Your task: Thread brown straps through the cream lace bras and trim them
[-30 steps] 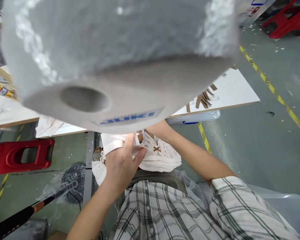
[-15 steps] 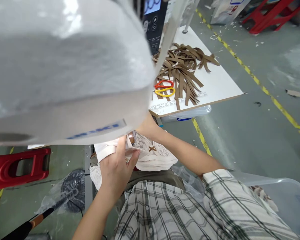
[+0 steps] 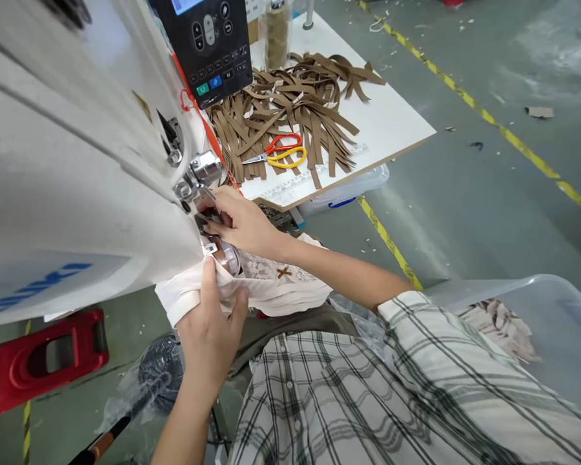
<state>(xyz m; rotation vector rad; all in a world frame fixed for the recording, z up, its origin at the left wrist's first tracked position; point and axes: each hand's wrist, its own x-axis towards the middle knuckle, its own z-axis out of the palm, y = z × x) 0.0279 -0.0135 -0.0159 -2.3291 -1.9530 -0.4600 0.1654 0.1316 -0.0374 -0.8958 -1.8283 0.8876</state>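
A white sewing machine (image 3: 91,194) fills the left side of the view. Under its needle area lies white fabric (image 3: 290,294) with lace and a small brown bow (image 3: 284,272). My left hand (image 3: 210,329) grips the near edge of that fabric, thumb and fingers pressed on it just below the presser foot (image 3: 210,248). Beyond it, my right hand (image 3: 244,223) reaches in beside the needle area, fingers bent close to the metal parts; its fingertips are partly hidden, and what they hold cannot be made out.
Brown strips (image 3: 314,103) and scissors with red and yellow handles (image 3: 286,152) lie on the white table (image 3: 392,123). A control panel (image 3: 208,51) stands above. A red stool (image 3: 72,352) is at the left, and a clear bin (image 3: 556,316) with fabric at the right.
The view has shifted, so the needle area and my right hand's fingers now show from behind the machine head. My left hand still holds the fabric.
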